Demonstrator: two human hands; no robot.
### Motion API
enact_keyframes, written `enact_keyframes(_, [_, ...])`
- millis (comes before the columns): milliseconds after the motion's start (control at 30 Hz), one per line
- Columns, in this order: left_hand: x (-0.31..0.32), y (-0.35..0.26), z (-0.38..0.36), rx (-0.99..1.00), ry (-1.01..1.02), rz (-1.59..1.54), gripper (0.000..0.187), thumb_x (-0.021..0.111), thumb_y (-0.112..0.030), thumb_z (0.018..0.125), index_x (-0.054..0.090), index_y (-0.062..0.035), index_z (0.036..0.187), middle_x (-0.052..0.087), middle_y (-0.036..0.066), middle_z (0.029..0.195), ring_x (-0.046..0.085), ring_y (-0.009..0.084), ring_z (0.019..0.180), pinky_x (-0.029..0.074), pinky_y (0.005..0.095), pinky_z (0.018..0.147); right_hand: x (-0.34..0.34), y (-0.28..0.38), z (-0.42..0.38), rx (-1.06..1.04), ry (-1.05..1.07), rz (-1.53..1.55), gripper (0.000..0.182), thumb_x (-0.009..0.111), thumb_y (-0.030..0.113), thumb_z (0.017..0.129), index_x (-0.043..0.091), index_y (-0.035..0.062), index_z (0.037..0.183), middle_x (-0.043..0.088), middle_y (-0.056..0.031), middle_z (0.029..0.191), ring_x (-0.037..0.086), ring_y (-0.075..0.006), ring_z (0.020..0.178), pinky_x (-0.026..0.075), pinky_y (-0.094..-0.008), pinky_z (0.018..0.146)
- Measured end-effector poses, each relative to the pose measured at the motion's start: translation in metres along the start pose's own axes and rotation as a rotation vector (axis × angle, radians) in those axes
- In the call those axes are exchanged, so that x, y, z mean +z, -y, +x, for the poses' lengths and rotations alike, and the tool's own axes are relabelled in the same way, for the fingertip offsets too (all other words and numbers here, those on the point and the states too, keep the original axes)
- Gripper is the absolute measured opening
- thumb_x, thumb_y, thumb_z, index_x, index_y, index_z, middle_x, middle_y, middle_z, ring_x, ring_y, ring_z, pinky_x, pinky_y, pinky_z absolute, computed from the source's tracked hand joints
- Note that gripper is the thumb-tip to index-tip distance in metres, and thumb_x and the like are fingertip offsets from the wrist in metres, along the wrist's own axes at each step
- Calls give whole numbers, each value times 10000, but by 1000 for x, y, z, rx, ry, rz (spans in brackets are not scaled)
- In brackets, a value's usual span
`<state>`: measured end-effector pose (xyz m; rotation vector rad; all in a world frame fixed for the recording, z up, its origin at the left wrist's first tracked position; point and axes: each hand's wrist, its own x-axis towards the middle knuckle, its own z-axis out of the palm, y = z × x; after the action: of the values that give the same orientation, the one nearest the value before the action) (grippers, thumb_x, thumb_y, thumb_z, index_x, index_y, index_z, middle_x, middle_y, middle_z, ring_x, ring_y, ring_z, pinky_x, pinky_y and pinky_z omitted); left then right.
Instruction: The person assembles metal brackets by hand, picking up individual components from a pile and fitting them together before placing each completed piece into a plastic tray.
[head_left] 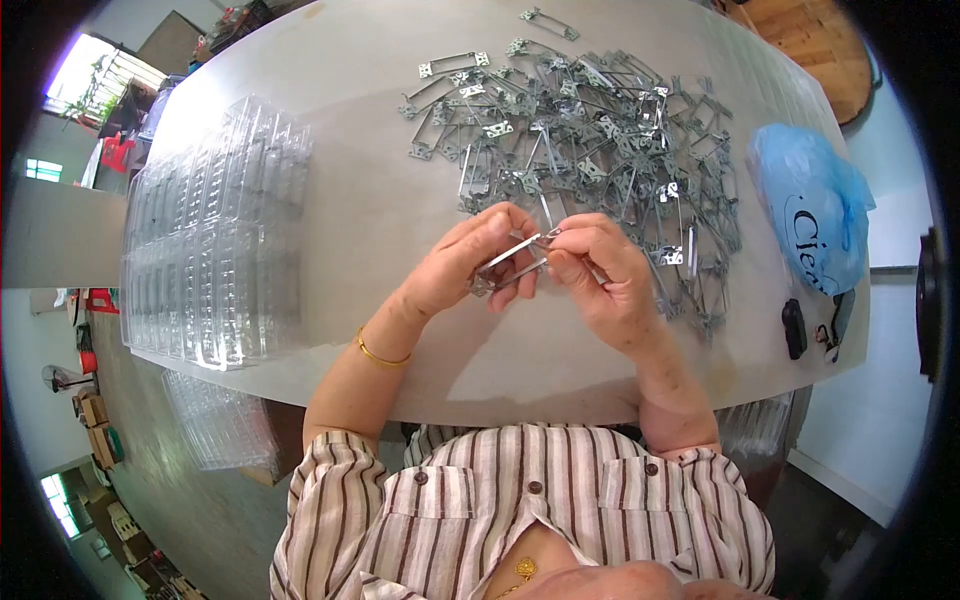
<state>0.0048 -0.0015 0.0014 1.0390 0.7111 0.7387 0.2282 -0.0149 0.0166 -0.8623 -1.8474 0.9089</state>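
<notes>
My left hand (462,262) is closed round a thin metal bracket (512,254), a narrow frame with long bars, held tilted above the table. At its right end the fingertips of my right hand (602,272) pinch the bracket too; exactly what they grip there is partly hidden by the fingers. Just beyond both hands lies a large loose heap of similar silvery metal brackets (560,150), tangled over one another.
Clear plastic trays (215,235) stand stacked at the table's left. On the right of the table (350,190) sit a blue plastic bag (810,205) and a small black object (793,329). More clear trays (222,420) are below the left edge.
</notes>
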Motion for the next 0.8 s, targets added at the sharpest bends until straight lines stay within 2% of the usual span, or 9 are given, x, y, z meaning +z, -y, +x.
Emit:
enact_keyframes(67, [-7,4,2,48,163,-281,752,361,-694,1011,500,2,1258,699,226,910,688,221,652,505,269,516,3,0,-3,207,-78,286,52,671,51,982,657,24,1024,647,-68,1090,652,-115,835,560,-265,722])
enact_keyframes(200, [-12,6,6,132,286,-408,900,255,-750,993,389,28,1424,691,305,1037,721,298,732,548,327,558,4,-3,-3,275,-136,467,89,634,103,1021,647,21,1051,656,-48,1036,657,-118,824,575,-277,727])
enact_keyframes(267, [-7,7,8,253,358,-585,863,432,-654,1008,302,32,1516,683,309,1066,728,328,775,572,378,588,5,-6,-5,365,-190,637,135,612,155,1043,647,32,1085,661,-29,996,655,-114,834,575,-279,738])
enact_keyframes(300, [-6,7,7,257,358,-580,863,432,-654,1008,302,32,1516,683,309,1066,728,328,775,572,378,588,6,-7,-5,359,-187,637,135,612,155,1043,647,32,1085,661,-29,996,655,-114,834,575,-279,738])
enact_keyframes(367, [-3,5,5,339,291,-359,800,587,-475,1012,262,25,1546,690,271,1091,732,323,816,583,386,624,8,-8,-6,452,-206,755,161,609,186,1047,652,41,1102,669,-29,980,659,-119,855,576,-288,758])
enact_keyframes(400, [-2,6,4,343,292,-355,800,587,-475,1012,262,25,1546,690,271,1091,732,323,816,583,386,624,8,-8,-6,447,-204,755,161,609,186,1047,652,41,1102,669,-29,980,659,-119,855,576,-288,758])
enact_keyframes(467, [-2,11,3,275,168,-378,769,689,-331,978,291,6,1543,707,202,1061,721,284,793,584,369,641,11,-5,-7,524,-212,836,162,618,188,1042,658,44,1105,679,-32,1000,663,-127,887,578,-298,778])
enact_keyframes(700, [-23,24,7,308,107,-231,587,667,-378,985,508,-14,1417,680,109,976,667,211,755,548,332,653,20,2,-8,494,-111,818,150,618,171,1041,661,40,1100,694,-32,926,676,-133,778,583,-282,714])
enact_keyframes(800, [-13,22,8,455,-85,-200,510,623,-406,1010,565,-13,1330,663,117,1005,660,209,814,541,356,716,18,4,-6,468,-99,587,131,620,164,1041,658,45,1077,666,-16,814,636,-99,687,535,-241,618])
